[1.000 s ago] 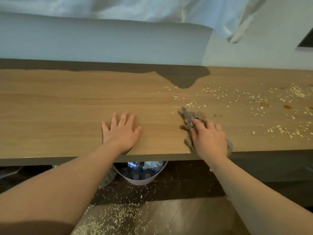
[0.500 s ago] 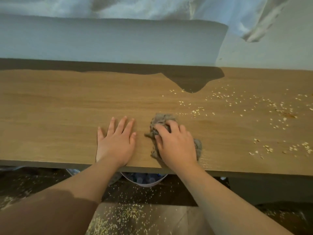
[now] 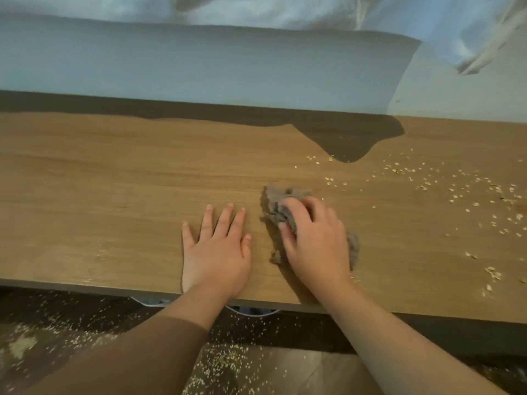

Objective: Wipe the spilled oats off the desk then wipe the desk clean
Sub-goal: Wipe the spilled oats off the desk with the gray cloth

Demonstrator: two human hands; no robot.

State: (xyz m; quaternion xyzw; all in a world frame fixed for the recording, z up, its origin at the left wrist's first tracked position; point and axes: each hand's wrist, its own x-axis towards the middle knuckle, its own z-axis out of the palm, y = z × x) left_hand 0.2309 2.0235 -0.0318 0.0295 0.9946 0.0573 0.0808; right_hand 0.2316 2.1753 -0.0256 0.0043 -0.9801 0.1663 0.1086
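step: sweeping oats | right grip point(image 3: 313, 240) curled over grey rag point(image 3: 275, 202), mid-bench point(image 3: 114, 181) near front edge | left grip point(image 3: 216, 252) flat, empty, beside rag | oats point(image 3: 456, 189) scattered toward right end | tip: flatten rag, start beyond flakes, long overlapping strokes to front edge

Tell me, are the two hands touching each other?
Apart. The head view shows bare desk between the left hand and the right hand, which grips the grey cloth.
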